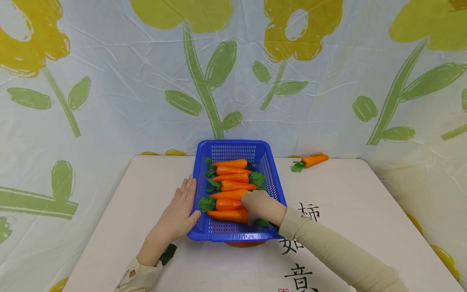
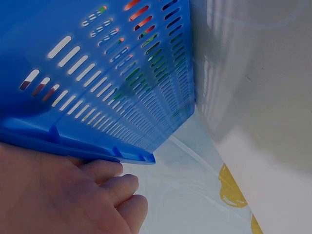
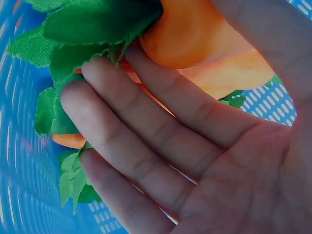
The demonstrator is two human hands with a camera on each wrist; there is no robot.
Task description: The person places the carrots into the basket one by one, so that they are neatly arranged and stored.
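Note:
A blue plastic basket [image 1: 274, 174] with slotted walls stands on the table, holding several orange carrots [image 1: 233, 185] with green leaves, laid crosswise. My left hand [image 1: 180, 213] lies flat along the basket's left side, fingers extended; in the left wrist view its fingers [image 2: 119, 187] are just under the rim [image 2: 73, 151]. Inside the basket near its front right, my right hand [image 1: 263, 207] has a carrot [image 3: 187, 34] between thumb and index finger, at the leafy end. Its other fingers [image 3: 131, 139] reach out fairly straight beside the leaves [image 3: 92, 24]. The thumb tip is hidden in the right wrist view.
One more carrot [image 1: 315, 160] lies on the table [image 1: 339, 198] at the back right. Something reddish [image 1: 245, 244] shows under the basket's front edge. Black characters [image 1: 299, 275] mark the tabletop at the front right. A flower-printed cloth [image 1: 138, 93] hangs behind.

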